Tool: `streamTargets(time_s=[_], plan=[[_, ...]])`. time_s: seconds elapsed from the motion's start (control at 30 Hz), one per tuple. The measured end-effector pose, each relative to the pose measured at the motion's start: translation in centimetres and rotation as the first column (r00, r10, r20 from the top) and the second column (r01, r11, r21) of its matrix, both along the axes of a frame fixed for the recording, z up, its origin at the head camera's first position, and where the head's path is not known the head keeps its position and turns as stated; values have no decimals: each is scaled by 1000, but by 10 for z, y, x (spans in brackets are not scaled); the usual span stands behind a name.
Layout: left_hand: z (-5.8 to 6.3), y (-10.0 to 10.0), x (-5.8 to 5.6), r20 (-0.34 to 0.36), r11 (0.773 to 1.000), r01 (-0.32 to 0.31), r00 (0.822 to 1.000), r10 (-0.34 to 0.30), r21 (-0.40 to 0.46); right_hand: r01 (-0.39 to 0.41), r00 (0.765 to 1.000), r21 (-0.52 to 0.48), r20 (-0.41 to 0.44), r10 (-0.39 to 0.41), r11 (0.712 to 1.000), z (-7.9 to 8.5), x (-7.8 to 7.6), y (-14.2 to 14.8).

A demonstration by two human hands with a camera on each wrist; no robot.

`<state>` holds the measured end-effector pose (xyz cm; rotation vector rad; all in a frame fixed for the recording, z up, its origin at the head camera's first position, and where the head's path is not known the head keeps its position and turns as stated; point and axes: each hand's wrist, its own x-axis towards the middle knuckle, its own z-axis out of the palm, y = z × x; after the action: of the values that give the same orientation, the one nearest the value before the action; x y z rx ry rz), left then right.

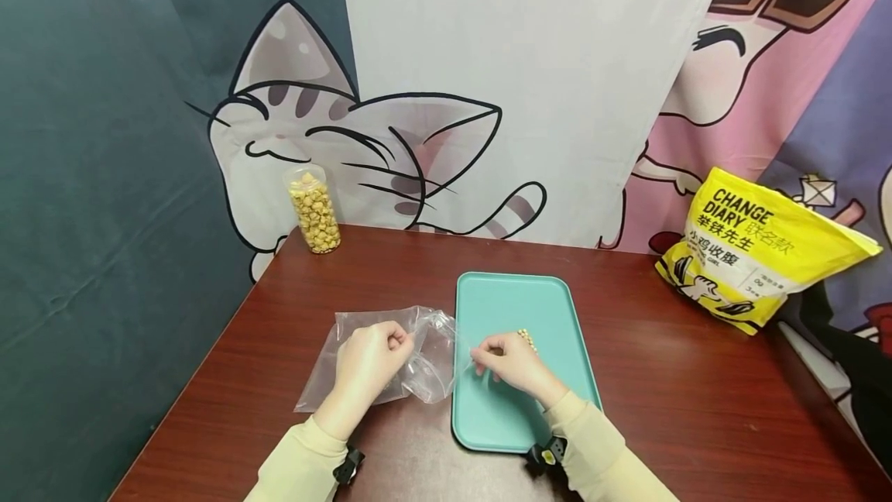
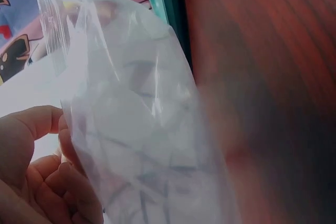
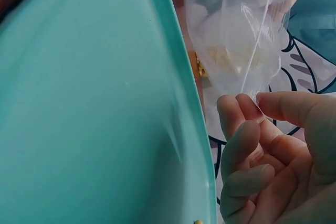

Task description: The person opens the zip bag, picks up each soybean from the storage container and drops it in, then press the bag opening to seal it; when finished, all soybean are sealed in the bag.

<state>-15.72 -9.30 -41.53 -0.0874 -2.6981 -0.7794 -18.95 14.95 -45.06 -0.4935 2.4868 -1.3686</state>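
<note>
A clear plastic zip bag (image 1: 433, 366) is stretched sideways between the two hands, its left part spread over the table and its right end reaching the tray's edge. At the bag's upper edge, the left hand (image 1: 369, 359) pinches the film between thumb and curled fingers. Thumb and fingertips of the right hand (image 3: 273, 145) pinch the bag's other end by the zip strip. Below the right hand lies a teal tray (image 1: 498, 421). Small pale yellow pieces (image 1: 527, 338) sit on it, partly hidden by that hand. I see no contents in the bag.
A clear jar of golden popcorn-like pieces (image 1: 317, 215) stands at the table's back left corner. At the back right stands a yellow snack pouch (image 1: 746, 254). Behind the brown table (image 1: 669, 393) hangs a printed cloth (image 1: 557, 84).
</note>
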Motion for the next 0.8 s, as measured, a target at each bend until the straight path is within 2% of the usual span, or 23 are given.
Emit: streamTargets(time_s=[0.47,0.8], plan=[[-3,-1,-1,2,1000,-10,1000,10,20,39,997,-73,-62,-43,997,-2,-7,18],[-5,-2,-2,-17,1000,2,1000,-1,27,93,994,-42,-60,-95,995,-2,-11,43]])
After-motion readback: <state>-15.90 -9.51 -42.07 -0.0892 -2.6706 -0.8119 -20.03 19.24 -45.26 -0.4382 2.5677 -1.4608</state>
